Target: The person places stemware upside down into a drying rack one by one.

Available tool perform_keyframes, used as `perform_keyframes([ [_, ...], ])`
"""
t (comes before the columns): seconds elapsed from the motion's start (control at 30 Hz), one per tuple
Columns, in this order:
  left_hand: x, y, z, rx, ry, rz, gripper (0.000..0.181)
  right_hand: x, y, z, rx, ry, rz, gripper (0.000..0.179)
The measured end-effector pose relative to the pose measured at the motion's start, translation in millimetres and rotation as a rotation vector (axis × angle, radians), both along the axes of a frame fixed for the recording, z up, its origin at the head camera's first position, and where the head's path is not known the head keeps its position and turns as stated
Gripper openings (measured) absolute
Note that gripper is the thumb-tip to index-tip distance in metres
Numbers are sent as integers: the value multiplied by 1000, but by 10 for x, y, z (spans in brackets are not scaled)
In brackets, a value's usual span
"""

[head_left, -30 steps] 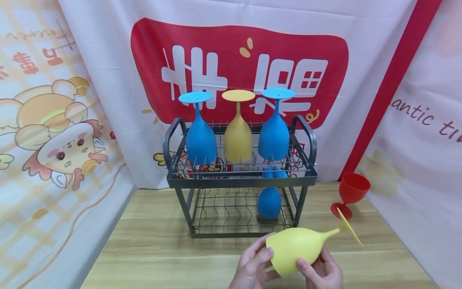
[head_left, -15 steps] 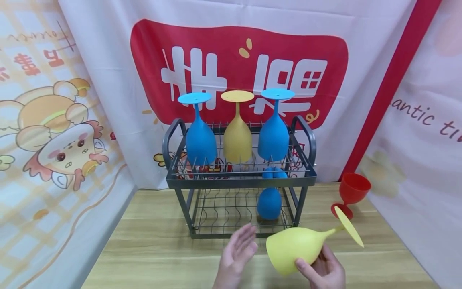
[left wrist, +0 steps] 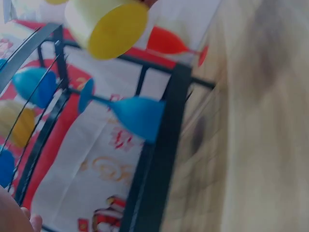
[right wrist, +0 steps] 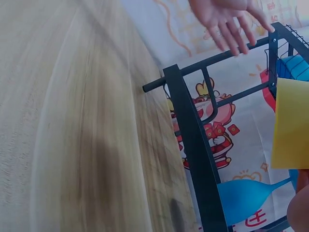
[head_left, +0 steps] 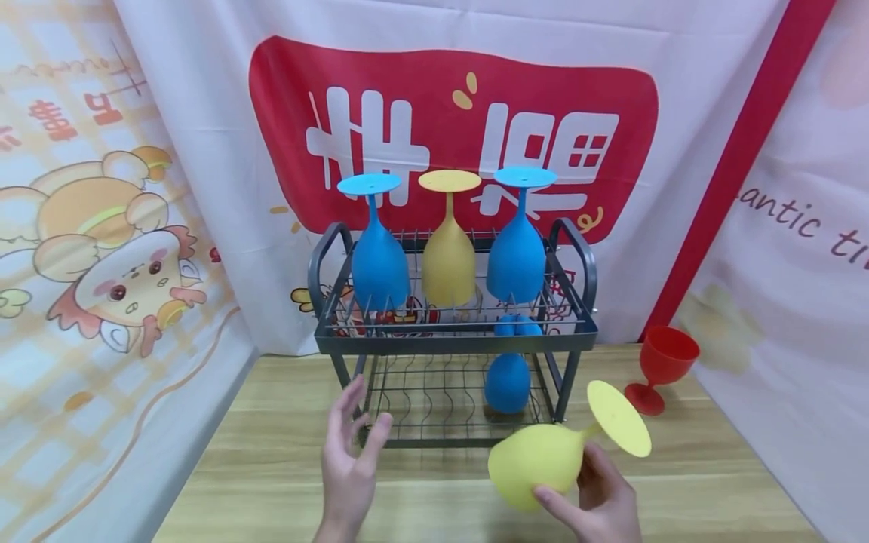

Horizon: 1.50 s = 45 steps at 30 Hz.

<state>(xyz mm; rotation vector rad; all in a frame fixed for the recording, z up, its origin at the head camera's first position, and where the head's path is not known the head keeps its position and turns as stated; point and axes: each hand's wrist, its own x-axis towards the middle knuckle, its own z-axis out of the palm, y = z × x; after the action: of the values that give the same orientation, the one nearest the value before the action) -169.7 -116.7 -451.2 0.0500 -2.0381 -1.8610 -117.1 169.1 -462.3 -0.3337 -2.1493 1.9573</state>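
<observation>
A yellow goblet (head_left: 536,464) lies tilted in my right hand (head_left: 600,501), its bowl toward the left and its round foot up to the right. The right thumb presses the front of the bowl, with the other fingers behind it. In the right wrist view, the goblet's rim edge (right wrist: 292,125) shows at the right. My left hand (head_left: 349,460) is held before the rack's lower left corner, fingers spread and holding nothing. A black two-tier rack (head_left: 455,345) stands ahead of both hands.
Upside down on the top tier stand a blue goblet (head_left: 380,264), a yellow goblet (head_left: 448,264) and another blue goblet (head_left: 517,260). One more blue goblet (head_left: 508,383) is inverted on the lower tier. A red goblet (head_left: 668,356) stands upright on the table (head_left: 258,467) at right.
My left hand has let go of the yellow goblet and moved left, toward the rack's lower left corner. The right hand has shifted the goblet slightly left and turned its foot.
</observation>
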Motion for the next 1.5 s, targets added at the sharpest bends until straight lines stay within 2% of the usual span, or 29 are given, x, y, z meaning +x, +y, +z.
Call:
perform_keyframes([
  [0.17, -146, -200, 157, 20, 77, 23, 71, -71, -55, 29, 80, 49, 44, 77],
  [0.27, -206, -270, 214, 35, 118, 28, 75, -137, -83, 35, 97, 41, 82, 82],
  [0.37, -250, -303, 254, 44, 148, 25, 77, -204, -118, 27, 132, 79, 118, 83],
  [0.53, -308, -327, 297, 51, 166, 4, 76, -313, -199, -52, 163, 263, 161, 82],
  [0.67, -345, -359, 307, 41, 144, -16, 78, -396, -274, -118, 166, 321, 195, 81],
  [0.83, -393, -408, 257, 54, 95, -65, 79, -485, -355, -177, 191, 324, 226, 83],
  [1.1, -440, -492, 48, 43, 8, -117, 83, -617, -478, -236, 240, 289, 223, 85],
  [1.37, -444, -539, -78, 27, -12, -154, 84, -797, -603, -336, 300, 345, 253, 89],
  [1.5, -443, -550, -124, 22, -10, -164, 84, -900, -672, -379, 309, 321, 269, 92],
])
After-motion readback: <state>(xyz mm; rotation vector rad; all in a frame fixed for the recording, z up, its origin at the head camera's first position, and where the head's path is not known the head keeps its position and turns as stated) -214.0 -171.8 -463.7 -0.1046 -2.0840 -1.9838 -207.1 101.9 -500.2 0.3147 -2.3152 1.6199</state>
